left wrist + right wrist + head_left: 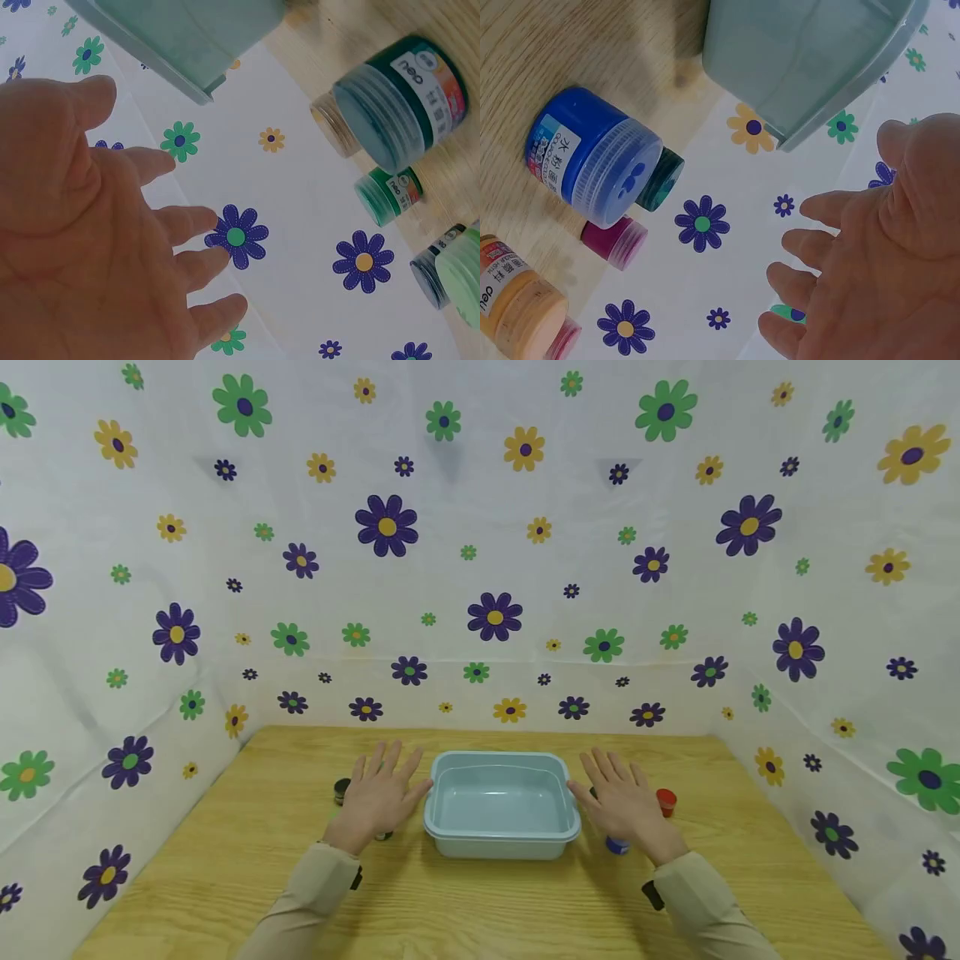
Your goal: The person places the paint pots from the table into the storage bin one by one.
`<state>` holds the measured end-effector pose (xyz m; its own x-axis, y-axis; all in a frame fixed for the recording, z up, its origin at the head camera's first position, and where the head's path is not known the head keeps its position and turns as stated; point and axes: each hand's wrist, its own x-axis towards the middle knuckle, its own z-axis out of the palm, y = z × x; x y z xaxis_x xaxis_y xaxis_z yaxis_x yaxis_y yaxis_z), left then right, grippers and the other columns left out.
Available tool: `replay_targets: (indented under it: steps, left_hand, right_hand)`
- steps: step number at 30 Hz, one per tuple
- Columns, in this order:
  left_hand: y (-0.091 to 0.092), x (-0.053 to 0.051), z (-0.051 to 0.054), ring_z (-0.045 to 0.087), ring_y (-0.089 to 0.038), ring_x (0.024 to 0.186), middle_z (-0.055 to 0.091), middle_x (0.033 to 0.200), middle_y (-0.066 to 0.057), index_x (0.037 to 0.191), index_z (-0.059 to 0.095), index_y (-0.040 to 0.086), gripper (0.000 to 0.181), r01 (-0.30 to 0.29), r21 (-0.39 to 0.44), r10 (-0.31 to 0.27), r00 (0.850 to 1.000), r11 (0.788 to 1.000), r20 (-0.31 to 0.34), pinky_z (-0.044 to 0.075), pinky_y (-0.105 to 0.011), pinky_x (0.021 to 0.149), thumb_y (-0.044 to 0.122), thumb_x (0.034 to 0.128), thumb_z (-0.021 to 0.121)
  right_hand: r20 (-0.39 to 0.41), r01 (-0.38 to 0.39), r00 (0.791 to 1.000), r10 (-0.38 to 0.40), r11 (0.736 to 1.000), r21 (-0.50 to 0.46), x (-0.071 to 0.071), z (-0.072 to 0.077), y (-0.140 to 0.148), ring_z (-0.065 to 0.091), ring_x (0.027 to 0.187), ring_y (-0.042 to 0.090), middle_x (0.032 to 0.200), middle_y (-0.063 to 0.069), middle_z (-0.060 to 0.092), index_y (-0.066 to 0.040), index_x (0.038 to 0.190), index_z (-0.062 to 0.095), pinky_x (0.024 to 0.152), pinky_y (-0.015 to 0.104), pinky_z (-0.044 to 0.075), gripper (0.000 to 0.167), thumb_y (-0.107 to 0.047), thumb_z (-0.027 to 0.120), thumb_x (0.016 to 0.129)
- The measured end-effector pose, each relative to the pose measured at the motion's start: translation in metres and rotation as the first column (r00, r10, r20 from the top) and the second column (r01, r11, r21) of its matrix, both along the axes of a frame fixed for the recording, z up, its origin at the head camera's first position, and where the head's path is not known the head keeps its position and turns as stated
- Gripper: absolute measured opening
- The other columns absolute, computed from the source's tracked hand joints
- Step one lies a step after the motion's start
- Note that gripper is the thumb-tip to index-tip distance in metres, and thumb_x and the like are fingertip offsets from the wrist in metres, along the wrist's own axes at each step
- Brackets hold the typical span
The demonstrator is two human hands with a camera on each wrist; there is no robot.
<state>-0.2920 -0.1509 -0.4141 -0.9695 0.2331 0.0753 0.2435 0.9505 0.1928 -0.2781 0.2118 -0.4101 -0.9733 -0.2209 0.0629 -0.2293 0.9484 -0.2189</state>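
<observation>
Overall, you face a white flower-printed sheet (450,577) along the back and sides of a wood-grain counter (480,910). Your pale blue basin (502,837) sits upright on it, between your hands. Your left hand (380,797) and right hand (626,806) are held palm down over the jars on either side, fingers extended and spread; the wrist views show a gap between each thumb and the basin. By your left: a large dark green jar (401,101), a pale green jar (463,277) cut off by the frame edge, and a smaller green jar (390,196). By your right: a large blue jar (592,157), an orange jar (523,300), and a small magenta jar (615,242). Farther right, you have a red jar (666,802).
</observation>
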Motion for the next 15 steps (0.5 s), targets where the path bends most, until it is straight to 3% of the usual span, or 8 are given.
replay_targets:
  steps: [4,9,12,15]
  left_hand:
    - [0.003,-0.002,0.002,0.009,-0.042,0.15,0.017,0.162,-0.02,0.157,0.026,0.02,0.065,-0.012,0.013,0.012,0.999,1.0,-0.035,0.01,-0.065,0.12,0.055,0.1024,0.034]
    - [0.003,-0.007,0.004,0.03,-0.043,0.143,0.037,0.154,-0.021,0.152,0.036,0.015,0.064,-0.029,0.067,0.037,0.992,0.997,-0.12,0.028,-0.064,0.115,0.055,0.1021,0.036]
    - [0.0,-0.011,0.004,0.045,-0.042,0.134,0.048,0.146,-0.02,0.149,0.042,0.012,0.065,-0.045,0.165,0.069,0.987,0.985,-0.143,0.041,-0.061,0.107,0.057,0.1012,0.038]
    - [-0.005,-0.015,0.001,0.058,-0.037,0.121,0.059,0.135,-0.017,0.143,0.05,0.012,0.062,-0.069,0.317,0.116,0.984,0.946,-0.133,0.052,-0.056,0.096,0.056,0.0996,0.043]
  right_hand:
    - [-0.042,-0.018,0.999,0.018,1.0,-0.008,0.0,0.001,0.0,0.013,0.148,0.043,0.161,0.021,0.017,-0.004,0.155,0.022,0.12,0.065,0.007,0.07,-0.052,0.028,0.105]
    - [-0.19,-0.042,0.981,0.035,0.999,-0.031,-0.004,-0.004,-0.001,0.029,0.143,0.043,0.154,0.023,0.034,-0.002,0.15,0.037,0.118,0.063,0.02,0.058,-0.04,0.036,0.106]
    - [-0.276,-0.046,0.961,0.01,0.991,-0.126,-0.007,-0.009,-0.001,0.041,0.136,0.043,0.146,0.023,0.047,-0.001,0.142,0.049,0.114,0.061,0.032,0.05,-0.033,0.046,0.104]
    - [-0.321,-0.051,0.946,-0.041,0.961,-0.273,-0.008,-0.013,-0.003,0.055,0.122,0.04,0.132,0.021,0.06,-0.001,0.131,0.06,0.103,0.057,0.046,0.041,-0.027,0.057,0.1]
